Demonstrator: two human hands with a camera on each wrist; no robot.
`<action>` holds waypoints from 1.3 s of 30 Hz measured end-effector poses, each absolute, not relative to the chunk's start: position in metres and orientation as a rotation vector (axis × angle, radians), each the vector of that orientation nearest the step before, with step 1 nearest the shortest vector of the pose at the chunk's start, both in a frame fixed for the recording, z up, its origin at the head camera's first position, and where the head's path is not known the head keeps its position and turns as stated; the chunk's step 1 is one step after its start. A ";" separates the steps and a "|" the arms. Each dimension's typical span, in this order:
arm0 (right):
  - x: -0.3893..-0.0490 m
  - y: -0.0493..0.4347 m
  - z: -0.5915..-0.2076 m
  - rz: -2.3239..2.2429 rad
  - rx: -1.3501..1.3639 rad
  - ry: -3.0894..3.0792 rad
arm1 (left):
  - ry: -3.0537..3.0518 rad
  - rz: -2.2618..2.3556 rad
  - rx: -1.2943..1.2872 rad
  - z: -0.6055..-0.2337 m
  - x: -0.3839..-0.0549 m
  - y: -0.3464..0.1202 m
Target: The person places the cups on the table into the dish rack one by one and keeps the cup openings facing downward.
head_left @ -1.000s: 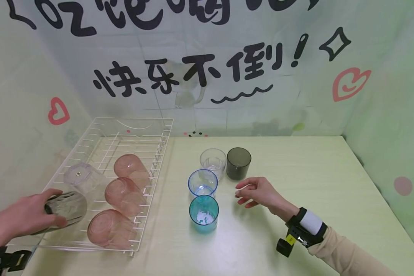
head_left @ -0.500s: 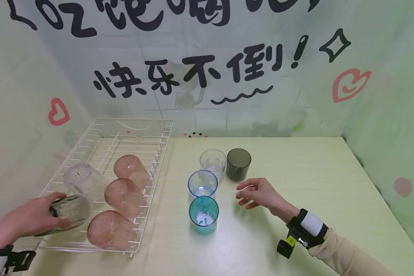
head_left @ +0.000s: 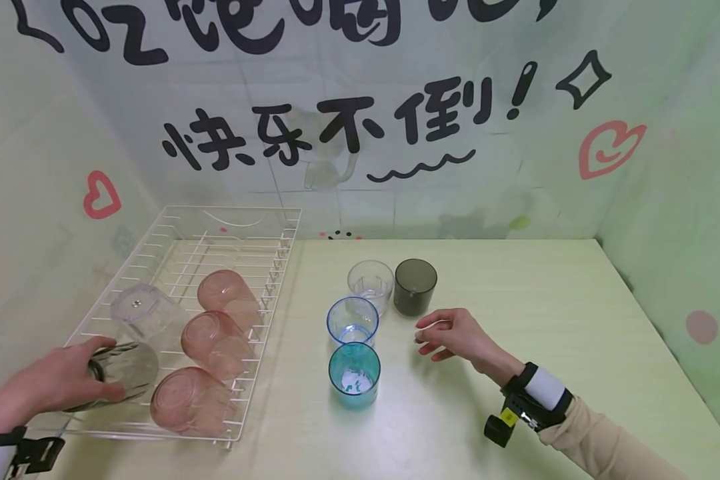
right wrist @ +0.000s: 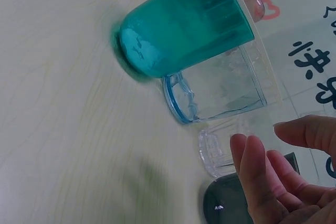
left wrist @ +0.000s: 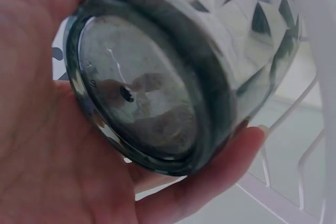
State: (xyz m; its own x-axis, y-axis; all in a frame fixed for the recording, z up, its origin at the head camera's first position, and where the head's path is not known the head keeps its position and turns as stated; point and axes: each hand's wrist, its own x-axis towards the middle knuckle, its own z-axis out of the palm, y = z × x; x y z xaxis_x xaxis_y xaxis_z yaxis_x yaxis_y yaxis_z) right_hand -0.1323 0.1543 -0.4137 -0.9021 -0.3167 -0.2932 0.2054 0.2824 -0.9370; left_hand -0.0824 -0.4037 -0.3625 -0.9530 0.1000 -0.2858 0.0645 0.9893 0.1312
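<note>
Plainly, “快乐不倒!” [head_left: 350, 130] beyond tumbler [head_left: 133, 368] in left fingers [left wrist: 220, 171].

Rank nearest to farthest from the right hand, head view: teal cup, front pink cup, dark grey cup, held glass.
1. Dark grey cup: just beyond the right hand.
2. Teal cup: left of that hand.
3. Front pink cup: in the rack.
4. Held glass: farthest left, in the left hand.
</note>
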 end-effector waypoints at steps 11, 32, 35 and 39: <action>-0.132 0.150 -0.415 -1.635 -0.098 2.129 | 2.862 0.188 0.092 -0.356 -0.082 -0.394; -0.128 0.133 -0.419 -1.566 -0.175 2.131 | 2.935 0.158 0.108 -0.356 -0.081 -0.387; -0.126 0.133 -0.419 -1.569 -0.177 2.130 | 2.944 0.177 0.101 -0.358 -0.080 -0.388; -0.125 0.133 -0.418 -1.572 -0.179 2.122 | 2.959 0.204 0.085 -0.360 -0.080 -0.389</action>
State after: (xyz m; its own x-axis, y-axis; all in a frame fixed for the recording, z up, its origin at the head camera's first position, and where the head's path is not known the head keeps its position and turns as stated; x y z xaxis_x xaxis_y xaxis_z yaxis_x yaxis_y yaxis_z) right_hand -0.1248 0.1327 -0.4185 -0.8715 -0.3838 -0.3052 0.1801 0.3284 -0.9272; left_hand -0.0797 -0.3889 -0.3597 -0.9831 0.0687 -0.1695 0.0447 0.9890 0.1412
